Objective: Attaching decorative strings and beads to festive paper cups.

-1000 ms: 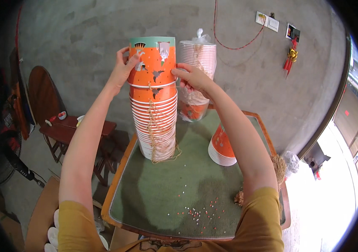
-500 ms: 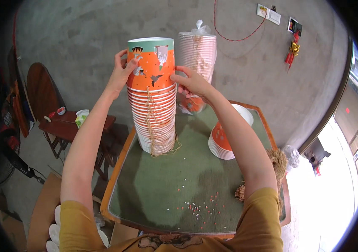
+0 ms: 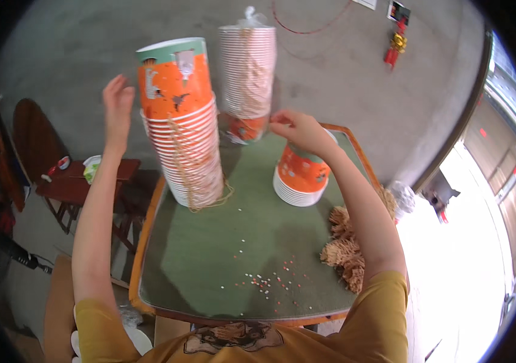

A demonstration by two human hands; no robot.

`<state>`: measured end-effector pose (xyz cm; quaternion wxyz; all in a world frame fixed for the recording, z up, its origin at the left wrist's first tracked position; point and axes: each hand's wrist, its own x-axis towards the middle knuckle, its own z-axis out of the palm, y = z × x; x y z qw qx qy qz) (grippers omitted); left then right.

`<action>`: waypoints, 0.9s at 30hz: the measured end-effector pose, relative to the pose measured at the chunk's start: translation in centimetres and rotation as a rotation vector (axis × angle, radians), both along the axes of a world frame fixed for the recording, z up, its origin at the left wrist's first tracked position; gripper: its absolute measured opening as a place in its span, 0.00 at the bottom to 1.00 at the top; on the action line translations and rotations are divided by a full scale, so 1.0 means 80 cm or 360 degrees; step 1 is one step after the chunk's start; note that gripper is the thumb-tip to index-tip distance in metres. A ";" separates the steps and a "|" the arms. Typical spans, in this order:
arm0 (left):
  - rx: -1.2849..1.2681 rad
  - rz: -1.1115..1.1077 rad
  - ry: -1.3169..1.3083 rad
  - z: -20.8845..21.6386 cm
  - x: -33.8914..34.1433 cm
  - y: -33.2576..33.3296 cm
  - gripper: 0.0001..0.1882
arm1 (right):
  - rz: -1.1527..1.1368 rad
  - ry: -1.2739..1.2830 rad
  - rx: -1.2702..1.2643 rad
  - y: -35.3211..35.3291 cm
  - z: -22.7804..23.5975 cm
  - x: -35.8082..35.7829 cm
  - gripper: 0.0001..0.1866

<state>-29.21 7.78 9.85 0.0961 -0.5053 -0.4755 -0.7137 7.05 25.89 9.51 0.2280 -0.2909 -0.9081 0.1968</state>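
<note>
A tall stack of paper buckets (image 3: pixel 185 145) stands at the left of the table, its top bucket orange and green with printed figures. Strands of raffia-like twine (image 3: pixel 179 154) hang down its near side. My left hand (image 3: pixel 117 109) is in the air just left of the stack, fingers apart, holding nothing. My right hand (image 3: pixel 300 130) is loosely bent and seems empty. It hovers above a shorter stack of upturned orange buckets (image 3: pixel 303 172), hiding part of its top. Behind stands another tall stack (image 3: pixel 249 72) wrapped in clear plastic.
The green-topped table (image 3: pixel 209 254) has a wooden rim. Small white and red bits (image 3: pixel 264 282) are scattered near its front. Crinkled brown paper shreds (image 3: pixel 344 248) lie by my right forearm. A dark red bench (image 3: pixel 76 187) stands at the left, and a grey wall (image 3: pixel 330 72) rises behind.
Both hands have let go of the tall bucket stack. My left hand has moved off to its left, my right hand rightward over the shorter stack. The whole view has shifted.
</note>
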 end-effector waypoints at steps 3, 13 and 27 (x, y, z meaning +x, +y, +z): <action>0.0311 0.0218 0.0036 -0.049 0.057 -0.035 0.16 | -0.0325 -0.0401 0.0629 -0.017 -0.042 0.074 0.27; -0.0946 -0.0702 0.0918 -0.232 0.310 -0.002 0.31 | -0.0333 -0.0052 0.0761 -0.008 -0.063 0.100 0.14; -0.0898 -0.0308 0.0950 -0.285 0.368 0.119 0.40 | -0.0369 0.0500 0.0586 0.005 0.006 0.134 0.15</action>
